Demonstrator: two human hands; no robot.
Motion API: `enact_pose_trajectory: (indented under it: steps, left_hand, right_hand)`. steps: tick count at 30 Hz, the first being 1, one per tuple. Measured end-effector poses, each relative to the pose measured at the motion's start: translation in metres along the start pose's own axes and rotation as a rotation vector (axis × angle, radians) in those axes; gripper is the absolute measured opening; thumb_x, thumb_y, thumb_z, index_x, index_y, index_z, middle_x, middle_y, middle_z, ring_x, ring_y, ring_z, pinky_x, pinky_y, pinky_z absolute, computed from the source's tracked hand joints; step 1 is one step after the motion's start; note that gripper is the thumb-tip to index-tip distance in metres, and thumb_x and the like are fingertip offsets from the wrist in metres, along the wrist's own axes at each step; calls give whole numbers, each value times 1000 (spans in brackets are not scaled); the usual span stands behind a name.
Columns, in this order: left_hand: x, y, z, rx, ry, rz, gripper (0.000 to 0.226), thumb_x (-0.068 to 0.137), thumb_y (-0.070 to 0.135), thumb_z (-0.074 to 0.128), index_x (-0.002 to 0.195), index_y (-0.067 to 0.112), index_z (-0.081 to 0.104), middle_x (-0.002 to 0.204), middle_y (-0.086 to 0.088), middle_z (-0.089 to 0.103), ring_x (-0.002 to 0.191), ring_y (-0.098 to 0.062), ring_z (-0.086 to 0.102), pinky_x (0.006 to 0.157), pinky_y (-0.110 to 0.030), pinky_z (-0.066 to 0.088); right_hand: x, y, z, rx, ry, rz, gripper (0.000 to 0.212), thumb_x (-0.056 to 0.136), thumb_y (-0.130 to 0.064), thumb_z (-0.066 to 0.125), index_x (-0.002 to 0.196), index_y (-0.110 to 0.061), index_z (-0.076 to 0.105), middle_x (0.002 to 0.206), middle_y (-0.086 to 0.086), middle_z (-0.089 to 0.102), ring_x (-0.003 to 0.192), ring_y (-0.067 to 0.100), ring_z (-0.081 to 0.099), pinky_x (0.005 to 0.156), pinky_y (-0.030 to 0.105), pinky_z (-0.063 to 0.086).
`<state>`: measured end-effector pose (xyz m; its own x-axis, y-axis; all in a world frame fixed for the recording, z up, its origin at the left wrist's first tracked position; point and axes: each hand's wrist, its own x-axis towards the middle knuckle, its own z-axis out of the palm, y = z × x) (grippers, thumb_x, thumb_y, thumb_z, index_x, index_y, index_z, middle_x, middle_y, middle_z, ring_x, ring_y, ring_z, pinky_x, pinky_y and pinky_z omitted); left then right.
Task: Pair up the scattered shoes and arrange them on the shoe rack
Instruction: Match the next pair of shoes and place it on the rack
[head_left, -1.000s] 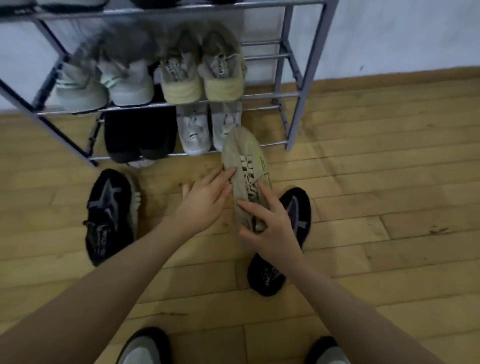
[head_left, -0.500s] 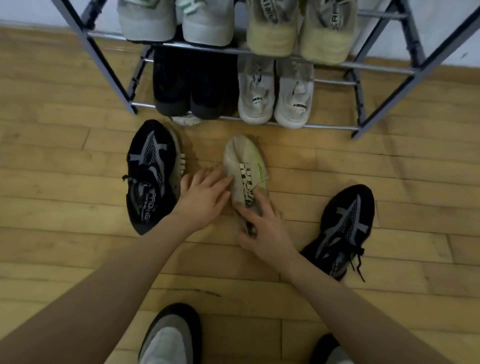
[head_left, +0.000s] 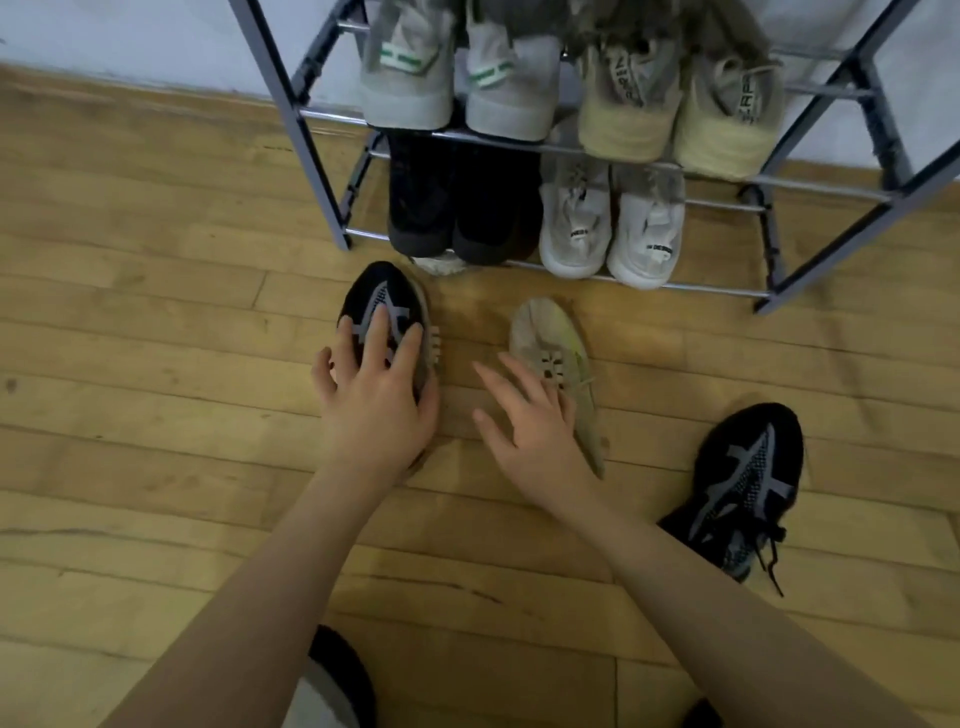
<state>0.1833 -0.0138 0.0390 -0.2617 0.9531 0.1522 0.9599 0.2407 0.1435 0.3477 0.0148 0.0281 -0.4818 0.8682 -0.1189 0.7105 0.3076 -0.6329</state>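
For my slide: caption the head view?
Left hand grips a black sneaker; right hand rests on a beige shoe before the rack.

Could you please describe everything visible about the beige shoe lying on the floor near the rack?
The beige shoe lies alone on the wooden floor, toe toward the shoe rack. It looks like worn, soiled knit fabric with dark lace markings and a yellow-green streak. The right hand, fingers spread, rests over its heel end.
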Motion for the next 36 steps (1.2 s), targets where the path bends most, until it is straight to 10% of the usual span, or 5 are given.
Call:
enact_pose_trajectory:
  steps: [6,21,29,36]
  left_hand:
    - [-7,-45,11,-260,-405,-145,97,66,81,43,145,39,6,154,-16,5,131,-41,32,103,-52,35]
    - [-36,-40,21,-373,-197,-255,81,68,56,62,140,27,39,141,-11,38,119,-33,45,95,-48,37]
    - [-23,-15,-8,-537,-88,-91,78,69,43,73,138,29,41,137,-13,43,119,-31,42,89,-33,36]
    - [-20,68,-6,-562,-140,138,73,67,57,54,133,26,49,132,-20,48,116,-40,46,92,-47,42]
  right_hand:
    - [40,-18,20,-5,-128,12,45,100,-43,28,145,-39,24,155,-9,19,141,20,17,112,43,5]
    - [62,-35,45,-78,-141,-22,40,100,-44,30,140,-43,35,145,-16,41,135,11,24,106,42,7]
    - [41,-21,13,0,67,-48,40,99,-44,33,139,-42,36,142,-12,42,131,14,34,105,42,10]
    - [-15,38,-45,109,241,41,41,97,-47,34,137,-42,38,139,-9,44,125,5,38,109,49,22]
